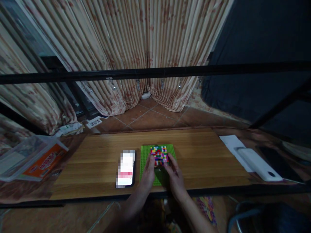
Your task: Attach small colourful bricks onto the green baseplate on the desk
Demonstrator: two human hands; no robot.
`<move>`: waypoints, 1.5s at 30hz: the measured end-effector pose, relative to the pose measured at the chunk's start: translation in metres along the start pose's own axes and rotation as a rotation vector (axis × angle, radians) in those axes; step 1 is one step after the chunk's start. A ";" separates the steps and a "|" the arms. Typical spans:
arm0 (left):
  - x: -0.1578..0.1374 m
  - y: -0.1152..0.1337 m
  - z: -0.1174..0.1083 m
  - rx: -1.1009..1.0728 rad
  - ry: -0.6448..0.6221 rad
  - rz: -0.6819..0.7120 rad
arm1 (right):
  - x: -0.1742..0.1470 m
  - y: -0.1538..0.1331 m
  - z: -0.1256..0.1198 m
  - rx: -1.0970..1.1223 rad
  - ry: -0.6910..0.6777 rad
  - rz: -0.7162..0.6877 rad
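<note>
— How are the fingers placed?

— The fingers of the left hand [148, 170] are laid flat, spread a little, on the near left edge of a patch of small coloured bricks [159, 154]. Those of the right hand [175, 176] are curled lightly at the near right edge of the same patch. Whether a loose brick is pinched in either hand cannot be told; nothing is clearly gripped.

— And where is the brick patch?

— It is pressed onto the far middle of a green baseplate [145, 152], which is laid flat on the wooden worktop [97, 152], about central and near its front edge.

— How much can be judged as done?

— A dense block of red, yellow, pink, blue and white bricks has been filled in. A bare green margin is left along the left and right, and the near part, largely hidden by the hands, looks uncovered too. Well under half of the plate would be judged covered.

— What else is seen around it?

— A lit phone [126, 169] is lain just left of the baseplate. A white power bank [257, 163] on a sheet of paper [229, 142] is set far to the right, and a clear plastic box [29, 155] at the left end.
</note>
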State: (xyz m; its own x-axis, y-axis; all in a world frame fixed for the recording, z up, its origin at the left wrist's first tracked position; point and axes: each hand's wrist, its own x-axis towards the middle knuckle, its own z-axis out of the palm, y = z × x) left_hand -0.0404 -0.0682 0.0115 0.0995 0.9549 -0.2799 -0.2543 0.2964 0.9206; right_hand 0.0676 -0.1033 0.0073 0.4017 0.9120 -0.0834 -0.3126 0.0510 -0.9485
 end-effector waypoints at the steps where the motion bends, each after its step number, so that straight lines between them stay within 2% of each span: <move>1: 0.001 0.000 -0.002 0.053 0.017 -0.007 | 0.000 0.002 -0.001 -0.031 0.005 -0.007; 4: 0.000 0.005 -0.005 0.183 0.023 0.023 | 0.004 0.002 -0.005 -0.210 0.019 -0.087; 7: 0.001 0.011 -0.002 0.277 0.033 0.104 | 0.011 -0.003 -0.008 -0.488 0.016 -0.224; 10: 0.004 0.010 0.003 0.327 0.007 0.157 | 0.015 -0.007 -0.003 -0.725 -0.049 -0.364; 12: 0.007 0.006 0.007 0.341 -0.016 0.185 | 0.016 -0.004 0.002 -0.816 -0.095 -0.408; 18: 0.011 -0.005 0.008 0.361 -0.039 0.245 | 0.012 0.008 0.011 -0.917 -0.095 -0.405; 23: 0.015 -0.007 0.004 0.326 -0.055 0.224 | 0.014 0.005 0.009 -0.960 -0.093 -0.425; 31: 0.009 -0.003 -0.001 0.253 -0.063 0.210 | 0.016 -0.002 0.008 -1.304 -0.163 -0.624; 38: 0.010 -0.010 0.000 0.263 -0.087 0.227 | 0.016 0.003 0.004 -1.388 -0.201 -0.686; 45: -0.001 0.006 -0.004 0.279 -0.093 0.195 | 0.019 -0.002 0.000 -1.455 -0.235 -0.684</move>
State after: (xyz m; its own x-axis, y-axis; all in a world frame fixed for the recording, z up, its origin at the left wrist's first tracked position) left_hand -0.0458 -0.0678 0.0159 0.1649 0.9833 -0.0770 -0.0057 0.0791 0.9969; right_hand 0.0759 -0.0857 0.0080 -0.0595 0.9277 0.3685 0.9481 0.1680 -0.2699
